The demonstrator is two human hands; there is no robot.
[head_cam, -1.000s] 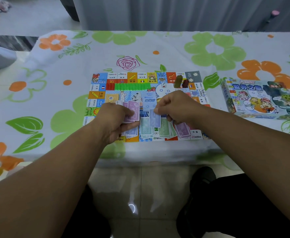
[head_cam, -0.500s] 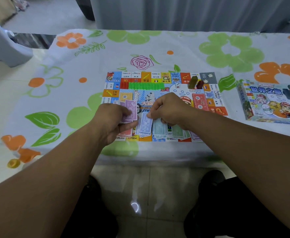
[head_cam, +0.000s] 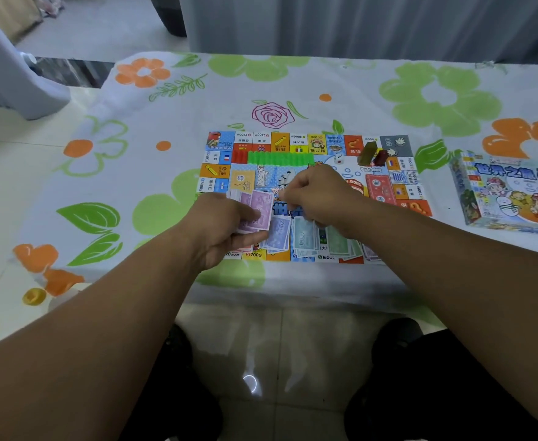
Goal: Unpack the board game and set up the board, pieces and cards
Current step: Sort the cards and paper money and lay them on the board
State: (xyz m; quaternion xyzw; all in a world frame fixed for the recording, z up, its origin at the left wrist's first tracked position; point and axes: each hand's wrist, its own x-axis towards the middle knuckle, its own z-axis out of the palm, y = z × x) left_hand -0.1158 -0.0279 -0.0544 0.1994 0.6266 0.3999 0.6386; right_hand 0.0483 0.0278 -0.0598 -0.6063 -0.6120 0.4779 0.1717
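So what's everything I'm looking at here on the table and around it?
Game board: one, multicoloured, flat at the table's middle.
Green pieces: a row, count unclear, bright green, on the board's far part.
Red pieces: a short row, red, left of the green ones.
Die: one, white, on the board.
Blocks: two, olive and dark red, board's far right.
Play money piles: several, blue, teal, green, along the board's near edge.
Game box: one, colourful, right of the board.
Tablecloth: one, white with flowers.
Left hand: holds purple notes.
Right hand: fingers curled above the piles; what it holds is hidden.
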